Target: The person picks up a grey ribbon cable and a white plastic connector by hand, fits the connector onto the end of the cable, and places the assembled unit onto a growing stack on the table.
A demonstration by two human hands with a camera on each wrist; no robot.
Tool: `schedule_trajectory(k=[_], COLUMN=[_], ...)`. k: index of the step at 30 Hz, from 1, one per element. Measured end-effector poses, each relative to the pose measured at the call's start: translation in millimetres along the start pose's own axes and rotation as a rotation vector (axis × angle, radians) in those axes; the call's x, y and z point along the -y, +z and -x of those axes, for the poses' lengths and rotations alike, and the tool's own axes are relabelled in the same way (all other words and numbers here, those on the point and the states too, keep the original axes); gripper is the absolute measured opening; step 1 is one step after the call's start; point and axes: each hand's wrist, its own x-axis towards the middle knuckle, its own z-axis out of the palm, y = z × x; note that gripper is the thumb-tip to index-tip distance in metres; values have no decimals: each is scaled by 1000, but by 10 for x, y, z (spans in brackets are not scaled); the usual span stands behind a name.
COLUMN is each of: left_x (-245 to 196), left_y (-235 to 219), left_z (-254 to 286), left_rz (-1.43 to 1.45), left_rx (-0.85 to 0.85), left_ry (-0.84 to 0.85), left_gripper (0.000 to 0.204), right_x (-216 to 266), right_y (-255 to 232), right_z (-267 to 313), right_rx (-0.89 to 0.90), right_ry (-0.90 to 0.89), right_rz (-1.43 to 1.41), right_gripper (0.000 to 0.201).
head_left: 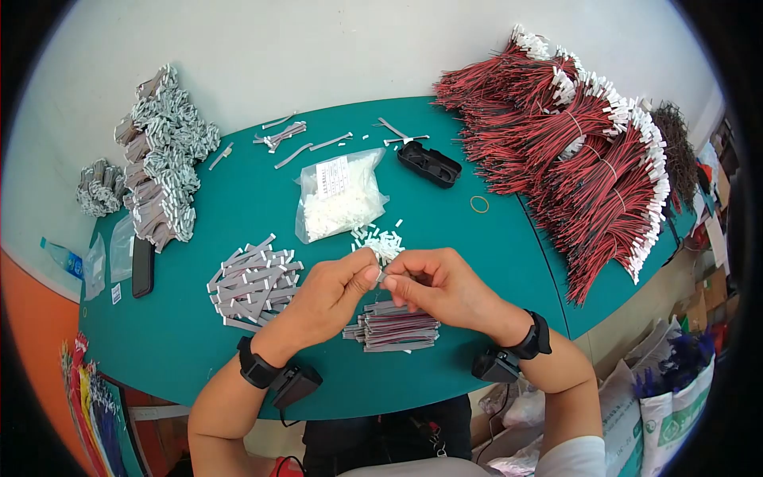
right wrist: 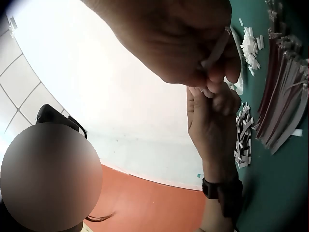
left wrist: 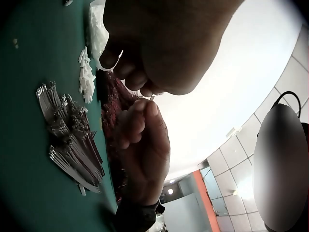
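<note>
Both hands meet fingertip to fingertip above the green table, the left hand and the right hand in the head view. In the right wrist view a short grey ribbon cable lies in the right hand, its end at the pinched fingertips. The left hand pinches a small pale piece there, mostly covered by fingers. Below the hands lies a stack of grey and dark red ribbon cables. Loose white connectors lie just beyond the hands, and a pile of white-tipped grey cables to their left.
Behind the hands are a bag of white connectors and an open black case. Red-black wire bundles fill the right side. Grey cable bundles and a phone are at left. A rubber band lies right of centre.
</note>
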Motion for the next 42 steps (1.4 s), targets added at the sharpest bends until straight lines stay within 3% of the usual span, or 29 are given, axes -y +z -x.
schedule_trajectory(k=[7,16,19,34,37,42], left_x=[49,66,17,36,9,25], left_y=[72,80,103,152,126,65], left_z=[-3,15,9,27,20,-6], left_rz=[78,222,319,134,165,479], left_rx=[-34,62,22,-24,4,39], left_ry=[48,-58,-57,-2,-52,-104], left_gripper=[31,32,32,34,34,35], right_x=[38,63,62,31,-27,110], right_y=[18,86,54,75,70,14], right_z=[23,46,38,35,21,6], right_rx=[51,-2,-23,-31,-8,87], right_ry=[-2,-106,-106,-68,-100,61], right_rz=[17,42,110,108,36,-88], right_gripper=[20,20,19,20,22,24])
